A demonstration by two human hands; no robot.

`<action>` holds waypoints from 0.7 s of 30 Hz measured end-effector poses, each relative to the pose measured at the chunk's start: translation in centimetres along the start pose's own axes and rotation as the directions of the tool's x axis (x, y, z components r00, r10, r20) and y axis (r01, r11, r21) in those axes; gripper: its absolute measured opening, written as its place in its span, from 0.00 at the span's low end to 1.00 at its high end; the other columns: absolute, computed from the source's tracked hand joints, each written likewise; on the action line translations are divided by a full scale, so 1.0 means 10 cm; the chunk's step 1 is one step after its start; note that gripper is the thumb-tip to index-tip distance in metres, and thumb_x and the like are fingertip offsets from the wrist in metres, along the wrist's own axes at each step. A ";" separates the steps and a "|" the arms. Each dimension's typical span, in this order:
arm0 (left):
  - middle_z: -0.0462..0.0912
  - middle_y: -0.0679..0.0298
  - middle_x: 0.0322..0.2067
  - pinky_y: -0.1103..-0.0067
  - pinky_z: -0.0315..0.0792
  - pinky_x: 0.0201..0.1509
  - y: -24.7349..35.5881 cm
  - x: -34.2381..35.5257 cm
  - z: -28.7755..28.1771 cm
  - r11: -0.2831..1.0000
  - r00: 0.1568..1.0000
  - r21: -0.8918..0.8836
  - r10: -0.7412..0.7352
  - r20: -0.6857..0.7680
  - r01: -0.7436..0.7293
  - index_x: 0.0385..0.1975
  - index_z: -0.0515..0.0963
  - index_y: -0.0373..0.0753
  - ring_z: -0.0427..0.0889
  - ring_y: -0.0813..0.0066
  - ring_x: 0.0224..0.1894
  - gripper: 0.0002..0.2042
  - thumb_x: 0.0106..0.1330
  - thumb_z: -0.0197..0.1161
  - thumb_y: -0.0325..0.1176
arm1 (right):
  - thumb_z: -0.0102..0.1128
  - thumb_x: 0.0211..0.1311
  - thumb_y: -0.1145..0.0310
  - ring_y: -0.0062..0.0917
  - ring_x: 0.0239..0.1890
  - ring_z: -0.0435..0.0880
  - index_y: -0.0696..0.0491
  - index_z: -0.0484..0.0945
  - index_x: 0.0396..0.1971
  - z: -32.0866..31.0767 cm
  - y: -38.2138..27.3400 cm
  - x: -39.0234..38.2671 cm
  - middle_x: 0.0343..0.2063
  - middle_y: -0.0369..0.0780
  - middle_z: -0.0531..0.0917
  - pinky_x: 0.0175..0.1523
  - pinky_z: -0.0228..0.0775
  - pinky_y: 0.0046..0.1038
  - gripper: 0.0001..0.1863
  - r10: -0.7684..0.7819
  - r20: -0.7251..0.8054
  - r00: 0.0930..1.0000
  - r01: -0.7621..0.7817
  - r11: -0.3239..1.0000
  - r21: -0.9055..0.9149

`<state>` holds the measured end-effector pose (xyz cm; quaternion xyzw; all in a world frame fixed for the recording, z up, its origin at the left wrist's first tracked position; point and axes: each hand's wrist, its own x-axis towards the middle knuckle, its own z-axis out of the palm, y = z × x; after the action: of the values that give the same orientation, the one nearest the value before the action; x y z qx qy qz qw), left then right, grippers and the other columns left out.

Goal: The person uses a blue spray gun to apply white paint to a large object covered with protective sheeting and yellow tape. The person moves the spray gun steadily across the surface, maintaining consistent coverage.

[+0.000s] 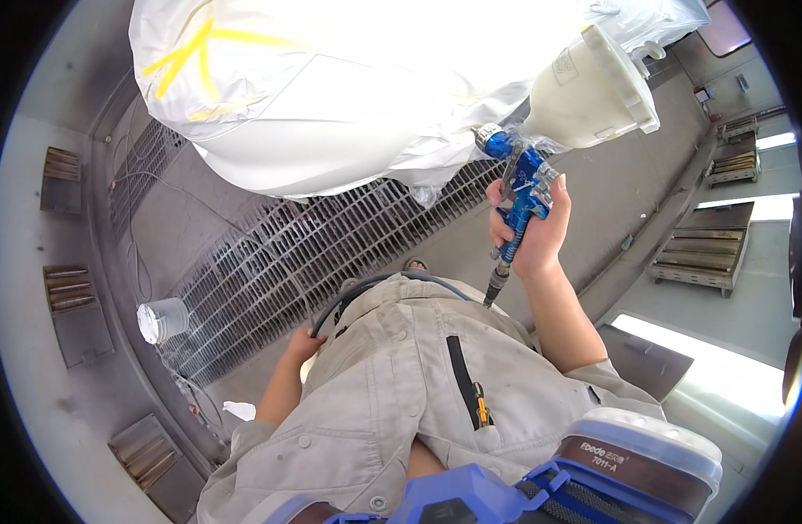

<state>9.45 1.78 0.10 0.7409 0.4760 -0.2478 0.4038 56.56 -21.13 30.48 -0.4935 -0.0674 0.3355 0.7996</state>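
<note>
My right hand grips a blue spray gun, fingers wrapped around its handle near the trigger. A translucent whitish paint cup sits tilted on the gun. The silver nozzle end points left, close to the lower edge of a large white body with thin film over parts of it and yellow strips at its left. Down at my left side, my left hand is closed around a dark air hose. The hose crosses in front of my waist toward the gun's lower fitting.
Metal floor grating runs under the white body. A white bucket lies or stands at the left, near a thin cable on the floor. Slatted vents line both walls, and bright light strips show at the right.
</note>
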 end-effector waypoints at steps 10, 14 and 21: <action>0.84 0.55 0.22 0.65 0.76 0.35 0.05 -0.18 0.09 1.000 1.000 -0.023 -0.013 0.012 0.013 0.26 0.83 0.34 0.84 0.62 0.26 0.14 0.62 0.71 0.41 | 0.33 0.73 0.31 0.17 0.14 0.65 0.57 0.73 0.41 0.02 0.01 0.07 0.30 0.39 0.78 0.19 0.59 0.24 0.39 0.030 0.035 0.999 -0.029 0.999 -0.024; 0.85 0.56 0.22 0.66 0.75 0.34 0.01 -0.22 0.12 0.999 1.000 -0.027 0.031 -0.003 -0.031 0.26 0.84 0.34 0.84 0.62 0.26 0.15 0.64 0.69 0.41 | 0.33 0.73 0.30 0.17 0.14 0.65 0.56 0.73 0.41 0.00 0.01 0.07 0.30 0.39 0.77 0.19 0.59 0.23 0.39 0.034 0.037 0.999 -0.033 0.999 -0.027; 0.86 0.56 0.23 0.65 0.77 0.35 0.00 -0.26 0.13 0.999 0.999 -0.026 0.041 -0.017 -0.041 0.27 0.84 0.35 0.86 0.63 0.27 0.15 0.64 0.70 0.43 | 0.32 0.72 0.29 0.18 0.14 0.65 0.56 0.73 0.39 -0.08 0.02 0.09 0.30 0.38 0.77 0.20 0.59 0.24 0.40 0.075 0.014 0.997 -0.075 0.997 0.014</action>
<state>8.34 -0.62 1.31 0.7471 0.4673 -0.2269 0.4147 57.47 -21.09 29.69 -0.4874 -0.0517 0.3690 0.7897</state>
